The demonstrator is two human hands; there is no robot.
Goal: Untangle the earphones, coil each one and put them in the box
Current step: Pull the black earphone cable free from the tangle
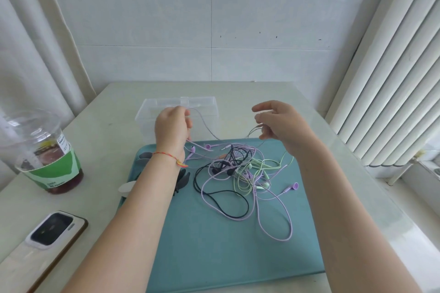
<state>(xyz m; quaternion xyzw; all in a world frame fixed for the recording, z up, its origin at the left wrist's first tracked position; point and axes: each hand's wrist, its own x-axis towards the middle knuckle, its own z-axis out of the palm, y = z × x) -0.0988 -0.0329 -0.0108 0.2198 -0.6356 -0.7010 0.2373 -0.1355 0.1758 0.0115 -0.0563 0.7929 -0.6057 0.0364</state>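
Near left on the tabletop (333,150): phone (51,233) lying camera-side up. Farther left: plastic cup (45,152) with green sleeve and dark drink. Centre: teal mat (214,245) carrying tangled earphones (240,173) in purple, green and black. Above the mat's far edge: left hand (172,126) with a closed grip pinching a purple cord (204,126); red string bracelet (170,156) at the wrist. Right hand (277,120) partly curled, lower fingers holding the same cord, index finger extended. Cord sagging between both hands down to the tangle. Farthest: clear box (202,104), just behind the left hand.
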